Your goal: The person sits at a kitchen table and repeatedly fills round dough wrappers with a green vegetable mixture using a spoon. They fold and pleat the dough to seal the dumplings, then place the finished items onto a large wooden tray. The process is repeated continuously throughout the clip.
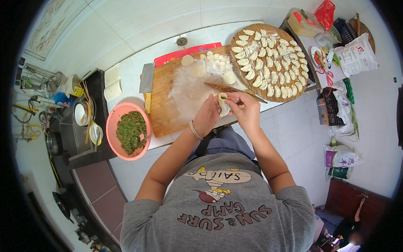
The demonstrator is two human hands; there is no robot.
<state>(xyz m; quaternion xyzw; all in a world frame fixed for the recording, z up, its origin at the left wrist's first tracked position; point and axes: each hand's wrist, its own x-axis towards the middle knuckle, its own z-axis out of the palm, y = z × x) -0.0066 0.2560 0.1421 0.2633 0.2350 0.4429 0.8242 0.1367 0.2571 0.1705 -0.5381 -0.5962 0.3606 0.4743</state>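
Note:
A partly folded dumpling [224, 105] is held between my two hands, just off the board's near edge. Its upper end gapes, and green filling shows inside. My left hand [207, 116] is closed round its left side. On the right side, the thumb and fingers of my right hand [247, 111] pinch the dough. Just beyond my hands lies a tapered wooden rolling pin [247, 94], slanting over the right edge of the floury cutting board [163, 98]. Flat round wrappers [229, 77] and several small dough pieces [218, 59] rest on that board.
A round wooden board [275, 35] with rows of dumplings stands at the right. At the left are a pink bowl [111, 140] of green filling [131, 130] and a cleaver [147, 77]. Farther left is a dark counter with bowls [80, 113]. Another person [346, 222] is at lower right.

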